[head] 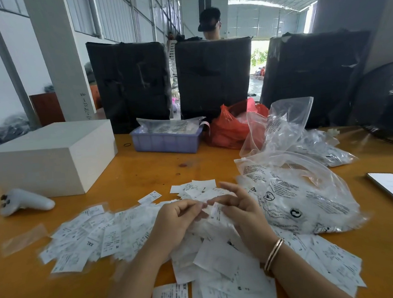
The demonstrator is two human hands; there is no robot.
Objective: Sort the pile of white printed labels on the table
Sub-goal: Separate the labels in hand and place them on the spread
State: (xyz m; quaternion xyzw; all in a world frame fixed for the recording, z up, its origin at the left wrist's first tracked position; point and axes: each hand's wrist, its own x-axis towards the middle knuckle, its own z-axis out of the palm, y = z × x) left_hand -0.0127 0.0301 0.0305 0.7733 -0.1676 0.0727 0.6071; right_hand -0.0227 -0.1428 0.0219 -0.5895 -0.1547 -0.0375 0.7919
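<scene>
1. Both hands are up over the middle of the pile of labels [131, 234], which sprawls along the near edge of the orange table [145, 171] from left of centre round to the near right corner.
2. The left hand [175, 221] has its fingers curled in, tips meeting the right hand's; it looks to be pinching the edge of a single label [217, 212], though blur hides the exact contact.
3. The right hand [240, 211] cradles that same label, marked with an S, against its fingers, thumb curled over it, the upper fingers loosely spread.
4. Step in hand, as I read it: one label lifted clear of the heap and being read for its size.
5. A smaller scatter of labels [194, 189] lies just beyond the hands toward the table's middle, possibly a sorted group; I cannot tell.
6. Sorting looks barely begun: XXL, M, S and L labels all lie mixed in the heap.
7. Next move calls for matching that S to its own group and laying it flat, apart from the main pile.
8. Watch the clear printed bags [300, 194] touching the pile's right side; loose labels could slide beneath them.
</scene>
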